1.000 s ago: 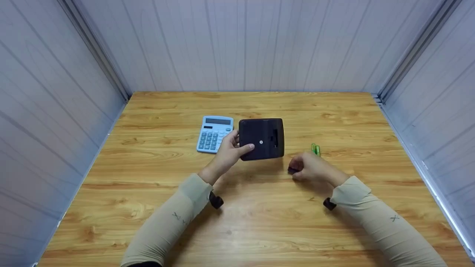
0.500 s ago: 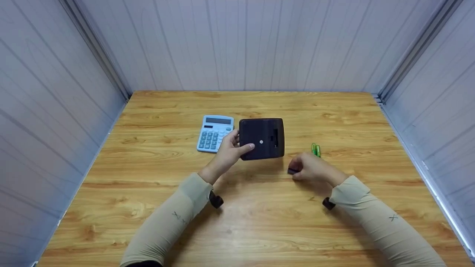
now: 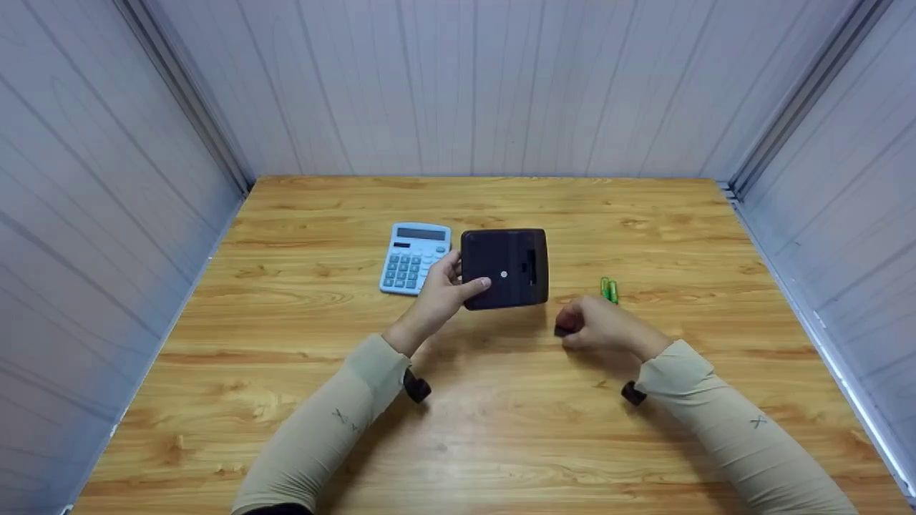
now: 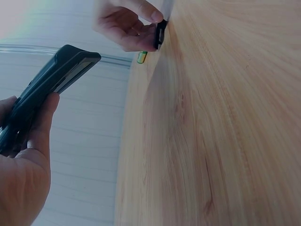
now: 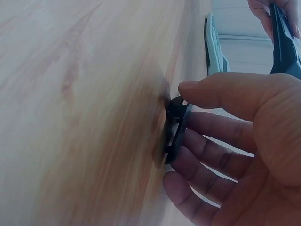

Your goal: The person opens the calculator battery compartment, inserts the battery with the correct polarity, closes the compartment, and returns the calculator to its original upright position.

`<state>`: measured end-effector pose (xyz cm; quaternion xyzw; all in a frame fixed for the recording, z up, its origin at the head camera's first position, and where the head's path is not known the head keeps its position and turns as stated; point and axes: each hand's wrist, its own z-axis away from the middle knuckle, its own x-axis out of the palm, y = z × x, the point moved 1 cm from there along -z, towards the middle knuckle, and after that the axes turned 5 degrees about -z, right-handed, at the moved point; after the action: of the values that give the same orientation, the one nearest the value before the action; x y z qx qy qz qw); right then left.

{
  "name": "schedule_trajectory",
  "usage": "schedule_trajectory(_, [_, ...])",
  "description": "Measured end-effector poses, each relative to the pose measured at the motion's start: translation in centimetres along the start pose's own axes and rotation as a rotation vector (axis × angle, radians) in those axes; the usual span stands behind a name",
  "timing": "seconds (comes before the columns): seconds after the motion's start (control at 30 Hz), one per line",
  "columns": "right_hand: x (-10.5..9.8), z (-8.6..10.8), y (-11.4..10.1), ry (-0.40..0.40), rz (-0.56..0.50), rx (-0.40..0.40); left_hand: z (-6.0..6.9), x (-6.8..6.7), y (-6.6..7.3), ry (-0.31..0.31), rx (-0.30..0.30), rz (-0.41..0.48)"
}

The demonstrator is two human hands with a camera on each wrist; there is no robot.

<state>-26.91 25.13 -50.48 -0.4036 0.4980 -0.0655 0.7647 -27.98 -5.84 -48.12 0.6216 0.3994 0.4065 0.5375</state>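
Observation:
My left hand [image 3: 440, 290] grips a dark flat device [image 3: 494, 254] by its left edge, thumb across its back. That back faces up, with a small round white mark and an open slot like a battery compartment near the right edge. The device is held above the table, as the left wrist view shows. To its lower right, my right hand [image 3: 601, 325] pinches a small black plastic cover [image 5: 178, 111] between thumb and fingers, low at the tabletop. Whether the cover touches the wood is hard to tell. Two green batteries [image 3: 608, 289] lie just beyond the right hand.
A light blue calculator [image 3: 415, 257] lies face up on the wooden table [image 3: 458, 443], behind and left of the left hand. Pale panel walls [image 3: 458, 86] rise at the back and both sides. Black wrist mounts [image 3: 416, 387] hang under the sleeves.
The right hand's fingers and the small cover have shifted very slightly in place. The left hand and the dark device stay still.

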Motion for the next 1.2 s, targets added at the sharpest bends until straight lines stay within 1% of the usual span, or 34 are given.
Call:
schedule_trajectory(0.13, [-0.5,0.2,-0.1,0.038,-0.017,0.009,0.0,0.1,0.0,0.005,0.006,0.002])
schedule_trajectory(0.23, [-1.0,0.3,-0.2,0.073,-0.010,0.008,0.0,0.1,0.1,0.005,0.010,-0.003])
schedule_trajectory(0.47, [-2.0,0.6,-0.4,0.144,-0.018,-0.002,0.0,0.1,0.1,0.004,-0.003,-0.006])
schedule_trajectory(0.67, [-2.5,0.8,-0.3,0.263,-0.033,-0.016,0.0,0.2,0.1,0.006,0.002,-0.004])
schedule_trajectory(0.9, [-3.2,1.3,-0.1,0.359,-0.063,0.038,-0.1,0.2,-0.1,0.011,-0.006,0.001])
schedule_trajectory(1.2, [-4.1,1.7,0.4,0.419,-0.081,0.085,0.0,0.2,-0.1,0.024,-0.011,0.003])
